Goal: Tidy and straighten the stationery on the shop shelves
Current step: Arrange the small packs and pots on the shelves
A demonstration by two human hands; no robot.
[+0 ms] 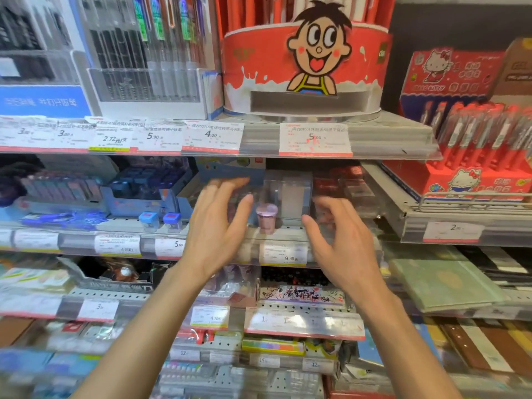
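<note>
Both of my hands reach toward the second shelf (276, 240) from the top. My left hand (218, 223) is open, fingers spread, in front of a blue box (230, 175). My right hand (339, 237) is open too, fingers slightly curled, just right of a clear plastic case (290, 197). Between the hands stands a small purple-topped cup-shaped item (267, 217) at the shelf's front. Neither hand holds anything. The picture is blurred around the hands, so contact with the items cannot be told.
A round red cartoon pen display (305, 64) stands on the top shelf, with clear pen racks (149, 53) to its left. Red Hello Kitty pen boxes (475, 156) fill the right. Blue stamp items (159, 220) sit left of my hands. Green notebooks (443, 280) lie lower right.
</note>
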